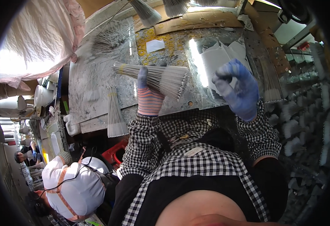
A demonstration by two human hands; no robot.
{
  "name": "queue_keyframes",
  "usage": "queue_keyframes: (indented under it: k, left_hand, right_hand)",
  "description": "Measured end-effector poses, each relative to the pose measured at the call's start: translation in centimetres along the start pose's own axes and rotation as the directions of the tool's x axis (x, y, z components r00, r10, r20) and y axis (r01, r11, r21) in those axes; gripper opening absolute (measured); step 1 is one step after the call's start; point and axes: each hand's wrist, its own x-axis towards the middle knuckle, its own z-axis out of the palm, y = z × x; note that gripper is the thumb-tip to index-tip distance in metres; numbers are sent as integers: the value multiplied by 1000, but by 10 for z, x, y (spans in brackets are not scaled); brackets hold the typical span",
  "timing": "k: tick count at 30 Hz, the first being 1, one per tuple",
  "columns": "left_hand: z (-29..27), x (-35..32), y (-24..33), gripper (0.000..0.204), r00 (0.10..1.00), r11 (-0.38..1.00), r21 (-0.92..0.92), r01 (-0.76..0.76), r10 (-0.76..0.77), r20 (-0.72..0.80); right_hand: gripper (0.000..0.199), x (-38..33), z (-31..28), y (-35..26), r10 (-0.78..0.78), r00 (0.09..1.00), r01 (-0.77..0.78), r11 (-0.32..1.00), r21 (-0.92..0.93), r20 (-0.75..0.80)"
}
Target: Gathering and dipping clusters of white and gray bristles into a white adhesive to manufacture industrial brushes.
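Note:
My left hand (148, 96), in an orange-and-grey striped glove, is closed round a bundle of thin wire rods (172, 79). A yellow band ties its narrow left end, and the rods fan out to the right. My right hand (238, 88), in a blue glove with dark fingertips, hovers raised near a spread of white material (221, 56) on the bench. Its fingers curl toward the thumb; anything between them is too small to make out. A similar tied bundle (114, 111) lies at the bench's front edge, left of my left hand.
Loose wires (110, 39) lie heaped at the back left of the stained workbench (86, 113). A white paper piece (155, 46) lies mid-bench. More bundles (146, 13) stand at the far edge, another (270, 83) at the right. A co-worker in white headwear (74, 188) is at lower left.

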Motion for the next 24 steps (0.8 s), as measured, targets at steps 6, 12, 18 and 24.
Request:
queue_keyframes:
  k: [6, 12, 18, 24]
  left_hand:
    - [20, 31, 6, 36, 993, 905, 412, -106, 75, 91]
    - [51, 47, -7, 41, 983, 720, 683, -121, -7, 181]
    - [72, 72, -37, 40, 973, 616, 767, -177, -5, 229]
    - [87, 95, -71, 41, 947, 609, 755, -244, -18, 320]
  right_hand:
    - [24, 11, -2, 20, 378, 863, -299, 917, -263, 335]
    - [35, 14, 2, 52, 460, 750, -358, 887, -293, 475]
    - [36, 10, -12, 72, 571, 692, -427, 817, -387, 441]
    - [32, -10, -31, 90, 524, 803, -380, 818, -433, 285]
